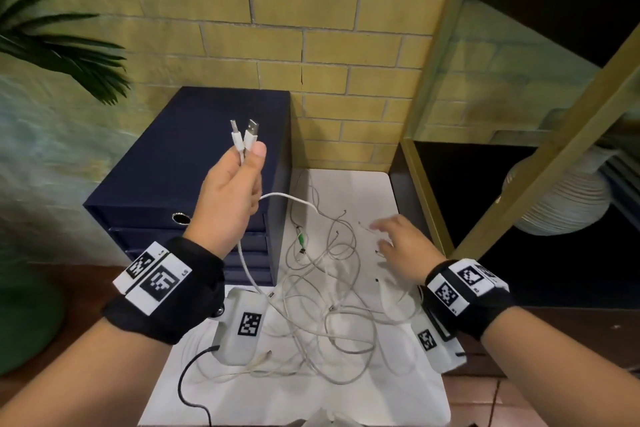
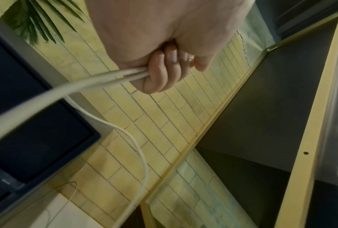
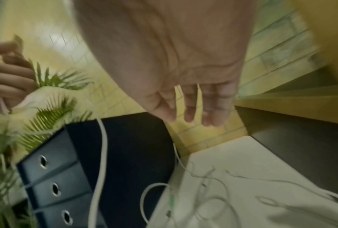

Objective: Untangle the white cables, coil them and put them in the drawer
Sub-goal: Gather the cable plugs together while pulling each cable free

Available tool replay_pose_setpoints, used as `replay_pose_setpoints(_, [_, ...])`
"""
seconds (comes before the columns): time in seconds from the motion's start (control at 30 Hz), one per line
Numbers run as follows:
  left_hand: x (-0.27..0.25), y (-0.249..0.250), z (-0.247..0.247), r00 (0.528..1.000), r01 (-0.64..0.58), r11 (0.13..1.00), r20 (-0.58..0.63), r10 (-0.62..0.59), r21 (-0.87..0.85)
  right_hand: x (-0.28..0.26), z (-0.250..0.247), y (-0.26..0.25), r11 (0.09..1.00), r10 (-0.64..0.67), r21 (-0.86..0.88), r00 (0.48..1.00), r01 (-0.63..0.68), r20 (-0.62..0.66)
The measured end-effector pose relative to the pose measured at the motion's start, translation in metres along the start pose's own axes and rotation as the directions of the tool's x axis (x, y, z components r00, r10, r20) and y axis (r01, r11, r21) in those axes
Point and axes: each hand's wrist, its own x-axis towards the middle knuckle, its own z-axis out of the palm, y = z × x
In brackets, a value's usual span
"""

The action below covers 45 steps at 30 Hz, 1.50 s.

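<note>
My left hand (image 1: 235,180) is raised above the drawer unit and grips both plug ends of a thick white cable (image 1: 244,139); the USB plugs stick up past my thumb. In the left wrist view my curled fingers (image 2: 160,69) clamp the two strands (image 2: 109,77), which hang down in a loop (image 1: 287,199). A tangle of thin white cables (image 1: 329,291) lies on the white table (image 1: 363,184). My right hand (image 1: 398,246) hovers over the tangle's right side with straight, spread fingers (image 3: 207,108) holding nothing. The dark blue drawer unit (image 1: 194,156) stands left of the table, its drawers (image 3: 53,188) closed.
A yellow brick wall (image 1: 311,45) backs the table. A gold-framed shelf (image 1: 540,149) with a white ribbed vase (image 1: 561,198) stands on the right. A palm plant (image 1: 52,38) is at the left. One cable in the tangle has a green part (image 1: 302,238).
</note>
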Motion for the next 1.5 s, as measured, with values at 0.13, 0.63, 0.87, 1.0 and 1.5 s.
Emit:
replay_pose_setpoints(0.13, [-0.003, 0.004, 0.014, 0.992, 0.062, 0.986, 0.119, -0.044, -0.153, -0.002, -0.015, -0.057, 0.911, -0.297, 0.258, 0.946, 0.322, -0.132])
replay_pose_setpoints(0.63, [-0.009, 0.01, 0.027, 0.984, 0.095, 0.945, 0.17, -0.042, -0.314, -0.006, 0.01, -0.093, 0.841, -0.467, 0.345, 0.881, 0.417, 0.075])
replay_pose_setpoints(0.87, [-0.005, 0.009, 0.03, 0.991, 0.093, 0.942, 0.126, -0.054, -0.323, -0.013, -0.009, -0.078, 0.784, -0.373, 0.547, 0.927, 0.293, 0.039])
replay_pose_setpoints(1.0, [-0.002, 0.009, 0.03, 0.99, 0.105, 0.94, 0.119, -0.07, -0.325, -0.014, -0.014, -0.077, 0.805, -0.353, 0.54, 0.93, 0.245, 0.105])
replay_pose_setpoints(1.5, [0.003, 0.006, 0.016, 0.998, 0.029, 0.968, 0.063, -0.014, -0.25, 0.005, -0.008, -0.009, 0.782, -0.107, -0.616, 0.994, 0.096, 0.019])
